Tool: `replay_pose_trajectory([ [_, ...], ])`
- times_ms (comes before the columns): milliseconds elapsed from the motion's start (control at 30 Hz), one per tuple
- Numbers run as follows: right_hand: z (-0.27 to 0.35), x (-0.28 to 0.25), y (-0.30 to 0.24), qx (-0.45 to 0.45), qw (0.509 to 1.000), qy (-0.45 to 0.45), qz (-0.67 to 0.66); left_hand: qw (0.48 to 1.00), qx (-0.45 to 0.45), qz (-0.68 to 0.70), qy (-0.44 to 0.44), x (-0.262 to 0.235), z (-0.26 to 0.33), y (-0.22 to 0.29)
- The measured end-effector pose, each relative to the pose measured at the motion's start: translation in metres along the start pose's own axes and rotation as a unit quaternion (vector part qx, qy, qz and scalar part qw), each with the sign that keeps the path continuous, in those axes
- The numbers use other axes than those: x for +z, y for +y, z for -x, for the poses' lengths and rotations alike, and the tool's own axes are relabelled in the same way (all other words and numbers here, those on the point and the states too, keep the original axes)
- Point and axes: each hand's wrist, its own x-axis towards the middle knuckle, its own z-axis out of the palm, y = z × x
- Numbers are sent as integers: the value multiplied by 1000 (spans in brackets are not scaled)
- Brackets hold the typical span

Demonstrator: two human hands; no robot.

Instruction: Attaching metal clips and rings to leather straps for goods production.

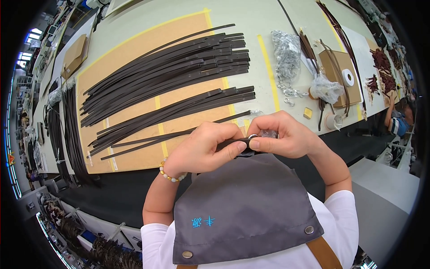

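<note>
Close in front of my chest, my left hand (pixel 208 145) pinches the end of a dark brown strap (pixel 226 143) between thumb and fingers. Thumb to thumb with it, my right hand (pixel 286 136) is closed on a small shiny metal piece (pixel 252 136), probably a buckle or ring, at the strap's end. Clear plastic wrap (pixel 268 133) sticks out beside the right fingers. My fingers hide how the metal and strap meet. Just beyond my hands, a few single straps (pixel 148 140) lie on the tan board (pixel 134 163), near larger bundles.
A large pile of dark straps (pixel 165 67) covers the board. To its right are a bag of plastic-wrapped metal parts (pixel 285 54), a yellow block (pixel 307 113), a white cup (pixel 333 121) and a cardboard box (pixel 336 67). More straps (pixel 71 125) hang over the left edge. Another person (pixel 398 119) is far right.
</note>
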Motion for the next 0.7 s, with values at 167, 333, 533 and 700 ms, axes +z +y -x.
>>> replay_pose_trajectory([
  [167, -2, -2, 0, -33, 999, -3, 32, 999, 38, -6, 22, 6, 1, -8],
  [333, -5, 1, 0, -23, 999, -4, 39, 997, 44, 4, 56, 16, 7, -17],
  [533, -8, -3, 8, -29, 999, 11, -9, 977, -98, 187, 25, 8, 7, -8],
  [700, -4, -6, -1, 0, 1000, 21, -9, 968, -114, 223, 23, -1, 10, -6],
])
